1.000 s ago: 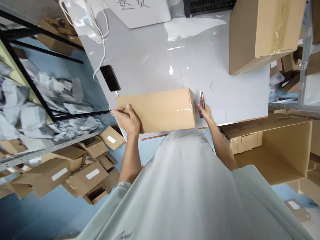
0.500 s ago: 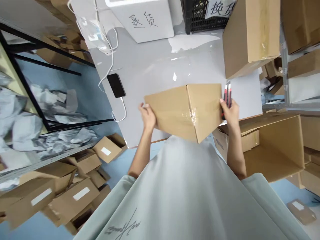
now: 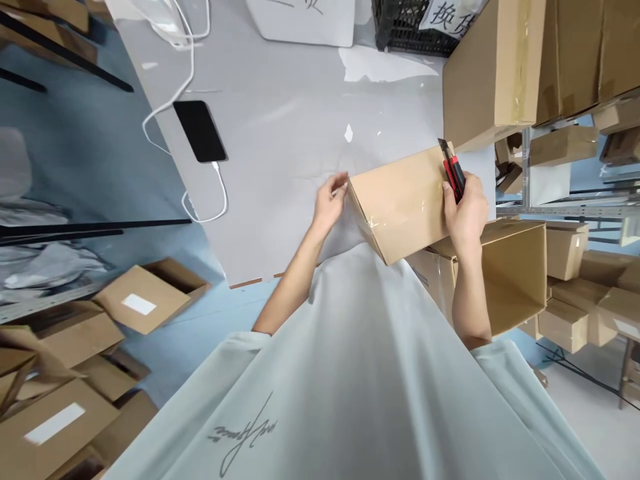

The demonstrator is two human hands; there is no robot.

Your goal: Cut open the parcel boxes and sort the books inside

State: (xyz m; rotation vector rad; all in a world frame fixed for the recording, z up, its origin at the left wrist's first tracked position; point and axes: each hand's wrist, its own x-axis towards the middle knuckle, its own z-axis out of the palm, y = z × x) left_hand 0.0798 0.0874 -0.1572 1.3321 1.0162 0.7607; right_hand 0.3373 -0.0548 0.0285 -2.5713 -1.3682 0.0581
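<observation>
A closed cardboard box (image 3: 407,203) with shiny clear tape on it is tilted at the front of the grey table (image 3: 280,133), against the shirt. My right hand (image 3: 466,210) is closed round a red and black utility knife (image 3: 453,175), its blade showing and pointing away from me; the same hand is against the box's right side. At the box's left corner is my left hand (image 3: 330,203), fingers bent and touching or very near the edge. Its fingertips are partly hidden, and it grips the corner loosely at most.
A black phone (image 3: 201,131) on a white cable lies at the left. Behind stand a white container (image 3: 310,23), a black crate (image 3: 413,30) and a tall taped box (image 3: 493,73). An open carton (image 3: 515,280) is at the right; several cartons lie at lower left.
The box has turned and its left end has moved right. My left hand has shifted right and up. The knife now tilts left over the box. The view has shifted too.
</observation>
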